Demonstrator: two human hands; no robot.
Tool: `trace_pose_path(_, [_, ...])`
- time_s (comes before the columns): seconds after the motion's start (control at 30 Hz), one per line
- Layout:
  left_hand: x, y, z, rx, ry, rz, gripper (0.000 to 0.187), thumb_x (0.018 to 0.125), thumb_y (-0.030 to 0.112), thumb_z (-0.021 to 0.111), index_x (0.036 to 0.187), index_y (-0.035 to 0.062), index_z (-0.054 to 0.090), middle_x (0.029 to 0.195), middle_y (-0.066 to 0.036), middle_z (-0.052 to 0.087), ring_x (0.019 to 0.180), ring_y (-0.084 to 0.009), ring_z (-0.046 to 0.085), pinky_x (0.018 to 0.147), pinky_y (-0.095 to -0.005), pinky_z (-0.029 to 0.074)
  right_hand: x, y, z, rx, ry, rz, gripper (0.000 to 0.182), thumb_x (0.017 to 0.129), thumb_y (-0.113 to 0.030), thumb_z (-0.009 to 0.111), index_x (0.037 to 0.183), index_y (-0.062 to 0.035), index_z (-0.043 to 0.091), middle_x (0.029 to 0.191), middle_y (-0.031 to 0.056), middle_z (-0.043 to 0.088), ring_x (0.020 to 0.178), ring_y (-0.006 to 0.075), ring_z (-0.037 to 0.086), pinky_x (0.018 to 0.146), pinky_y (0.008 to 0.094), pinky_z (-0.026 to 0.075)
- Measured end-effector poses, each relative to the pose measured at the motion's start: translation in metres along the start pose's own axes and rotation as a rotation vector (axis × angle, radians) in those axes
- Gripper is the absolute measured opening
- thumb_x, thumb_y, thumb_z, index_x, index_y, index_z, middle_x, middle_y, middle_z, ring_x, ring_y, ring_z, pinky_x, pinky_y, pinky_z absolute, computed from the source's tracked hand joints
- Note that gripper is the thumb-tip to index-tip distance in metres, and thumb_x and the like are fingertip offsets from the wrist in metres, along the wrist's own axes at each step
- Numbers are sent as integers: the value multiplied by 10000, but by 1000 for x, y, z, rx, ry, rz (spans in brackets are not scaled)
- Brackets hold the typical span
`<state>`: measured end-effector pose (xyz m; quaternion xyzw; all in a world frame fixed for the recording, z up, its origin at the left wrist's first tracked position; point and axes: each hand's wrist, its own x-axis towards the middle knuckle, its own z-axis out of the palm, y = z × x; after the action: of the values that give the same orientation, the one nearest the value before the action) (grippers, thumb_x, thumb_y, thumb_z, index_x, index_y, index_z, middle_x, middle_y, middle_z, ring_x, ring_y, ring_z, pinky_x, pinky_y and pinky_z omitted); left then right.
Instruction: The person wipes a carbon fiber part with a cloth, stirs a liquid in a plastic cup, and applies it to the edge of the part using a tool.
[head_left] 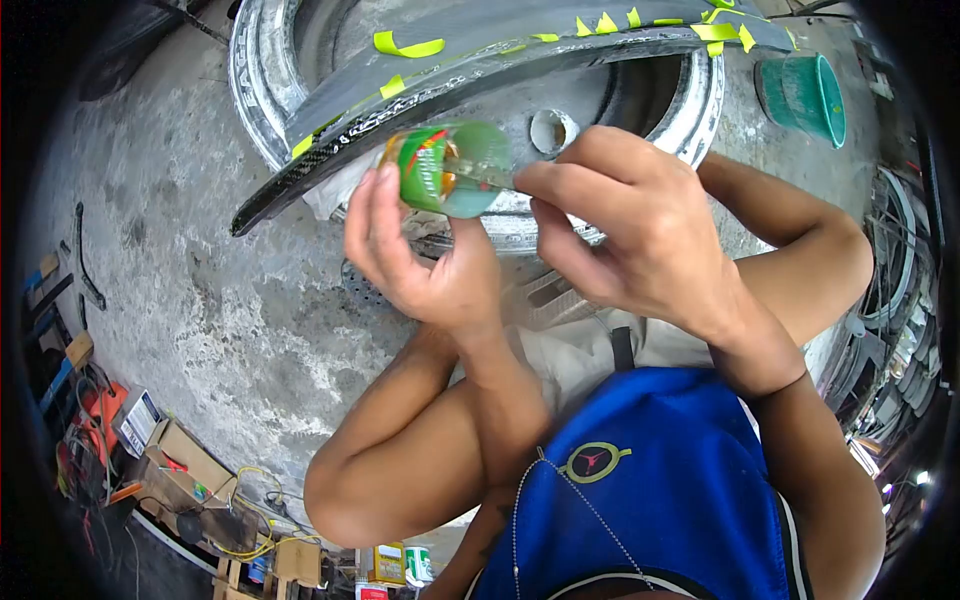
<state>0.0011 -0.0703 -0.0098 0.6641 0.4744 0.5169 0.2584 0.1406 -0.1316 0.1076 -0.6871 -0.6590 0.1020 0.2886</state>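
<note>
My left hand holds a small clear cup with a green label, tilted on its side, its mouth facing right. Something amber shows inside it. My right hand is closed in a pinch on a thin stick that reaches into the cup's mouth. Behind the cup, a long dark curved panel with a carbon-weave edge bears pieces of yellow-green tape. The panel lies across tires coated in white.
A green bucket stands at the upper right. Cardboard boxes, cables and tools lie at the lower left. A black rod-like piece rests on the concrete floor. Coiled material is piled at the right.
</note>
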Motion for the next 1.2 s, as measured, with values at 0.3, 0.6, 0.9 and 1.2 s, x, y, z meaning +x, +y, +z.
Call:
trace_pose_path(0.3, [-4,3,8,-31,-22,-135,633,749,-13,892,1344,55,688,1346,-135,609,1156,-267,638,881,-358,557,-12,2,-5,6,85,123,267,756,26,763,1015,-34,774,808,118,682,707,257,683,660,358,549])
trace_pose_path(0.6, [-6,2,7,1,-40,-254,722,768,41,949,1394,-41,601,1311,-127,567,1085,-206,618,827,-324,536,-22,18,-4,517,237,627,153,881,-80,764,1013,-4,769,808,57,701,739,126,644,640,282,497])
trace_pose_path(0.9, [-11,-7,7,-143,19,-369,761,768,40,946,1434,-18,583,1340,-144,544,1083,-204,607,851,-333,522,-23,46,27,41,337,280,200,835,-36,763,1034,-44,771,827,118,686,734,244,669,665,349,532])
trace_pose_path(1.2, [-6,-6,4,-278,126,-487,707,796,15,924,1398,-56,560,1323,-152,544,1107,-221,620,859,-335,530,-31,45,48,20,436,273,199,861,-4,775,1059,-18,764,867,99,703,706,175,633,636,295,492])
